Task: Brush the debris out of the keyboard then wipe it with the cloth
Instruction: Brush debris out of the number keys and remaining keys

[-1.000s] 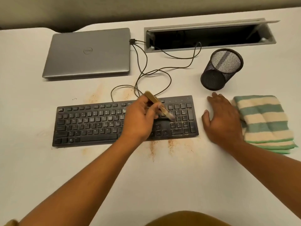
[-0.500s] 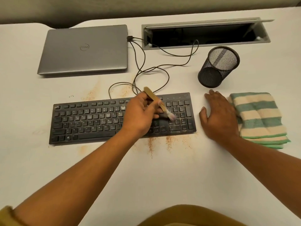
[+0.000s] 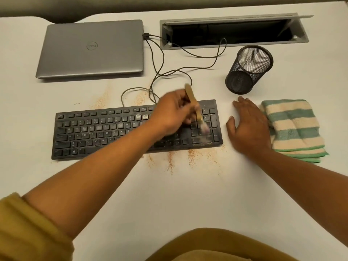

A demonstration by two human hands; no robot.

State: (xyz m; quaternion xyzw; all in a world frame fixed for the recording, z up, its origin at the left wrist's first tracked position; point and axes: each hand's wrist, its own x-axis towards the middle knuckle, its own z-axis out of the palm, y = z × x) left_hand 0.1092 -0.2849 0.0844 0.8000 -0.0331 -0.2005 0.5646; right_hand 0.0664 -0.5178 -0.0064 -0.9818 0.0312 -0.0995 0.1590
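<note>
Holding brush (image 3: 192, 99) on keyboard (image 3: 105, 132), white table (image 3: 188, 200) (debris (image 3: 191, 157))

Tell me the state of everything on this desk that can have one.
Laptop: lid closed, cable plugged in.
Cable hatch: lid open.
Mesh cup: upright, looks empty.
Brush: gripped by left hand, tip on keyboard number pad.
Keyboard: dusty.
Right hand: open, flat on table beside cloth.
Cloth: folded.
Debris: scattered on table around keyboard.

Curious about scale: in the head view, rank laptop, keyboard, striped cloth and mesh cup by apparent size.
1. keyboard
2. laptop (farther away, so true size unsure)
3. striped cloth
4. mesh cup
</note>
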